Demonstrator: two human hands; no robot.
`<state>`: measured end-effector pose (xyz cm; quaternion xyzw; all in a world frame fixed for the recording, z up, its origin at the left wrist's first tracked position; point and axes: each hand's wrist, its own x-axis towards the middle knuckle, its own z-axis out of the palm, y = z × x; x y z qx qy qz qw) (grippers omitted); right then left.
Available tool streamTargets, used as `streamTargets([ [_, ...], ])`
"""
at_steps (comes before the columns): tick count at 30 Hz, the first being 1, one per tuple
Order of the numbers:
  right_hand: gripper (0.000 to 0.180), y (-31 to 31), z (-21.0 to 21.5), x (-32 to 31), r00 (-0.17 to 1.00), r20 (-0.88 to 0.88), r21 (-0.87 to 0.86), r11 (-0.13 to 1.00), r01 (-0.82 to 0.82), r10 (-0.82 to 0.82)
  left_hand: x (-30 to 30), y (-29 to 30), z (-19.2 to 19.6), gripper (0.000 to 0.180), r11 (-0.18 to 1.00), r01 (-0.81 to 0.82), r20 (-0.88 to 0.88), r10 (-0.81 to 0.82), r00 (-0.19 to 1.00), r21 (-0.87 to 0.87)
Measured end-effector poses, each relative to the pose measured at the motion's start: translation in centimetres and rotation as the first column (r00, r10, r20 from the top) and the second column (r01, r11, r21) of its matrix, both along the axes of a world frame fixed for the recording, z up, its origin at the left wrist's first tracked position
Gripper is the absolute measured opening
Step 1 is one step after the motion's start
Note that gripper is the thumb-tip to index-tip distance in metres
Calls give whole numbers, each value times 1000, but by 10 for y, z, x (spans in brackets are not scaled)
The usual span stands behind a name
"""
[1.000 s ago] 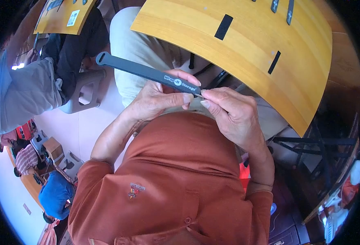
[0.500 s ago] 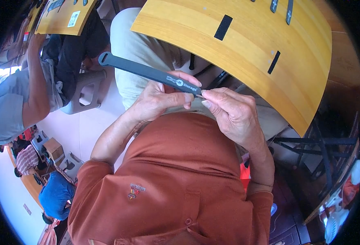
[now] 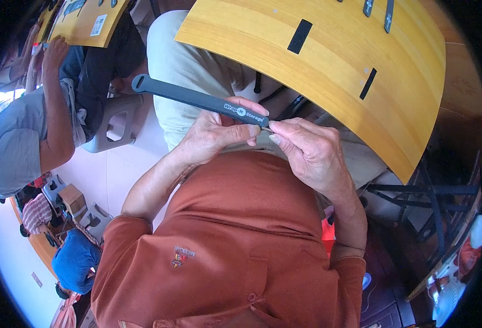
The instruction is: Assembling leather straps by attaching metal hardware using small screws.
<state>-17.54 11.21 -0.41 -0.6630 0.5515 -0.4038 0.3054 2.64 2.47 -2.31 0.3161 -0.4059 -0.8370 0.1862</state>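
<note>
By the rust-red shirt (image 3: 235,218), both hands (image 3: 211,136) pinch closed at one end of a white-lettered grey strap (image 3: 192,95).

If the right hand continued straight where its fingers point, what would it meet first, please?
The right hand would probably meet the lettered end of the dark strap held in the left hand; the exact depth there is unclear.

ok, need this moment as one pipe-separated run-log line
left hand: holds dark strap | right hand: pinches thin piece at strap's end | strap: slotted end free, leftward | wooden table: black strips on top
</note>
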Motion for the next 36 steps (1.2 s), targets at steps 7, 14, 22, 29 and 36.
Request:
streamTargets([
  [7,16,1,0,2,998,-65,-2,1000,-3,3,1,3,-3,27,1000,-16,8,16,1000,-11],
  [14,19,3,-2,4,996,-93,7,1000,1,0,3,7,-7,23,999,-40,-18,40,999,12],
  [22,21,4,-7,4,997,-70,6,1000,-18,18,3,10,-11,22,999,-37,-32,38,999,17],
  [29,22,7,-14,8,987,-159,-25,1000,-9,5,5,11,-13,22,1000,-25,5,25,1000,-15],
  [36,26,11,-27,18,968,-241,-75,995,60,-76,0,16,-12,21,982,-143,41,139,989,125],
])
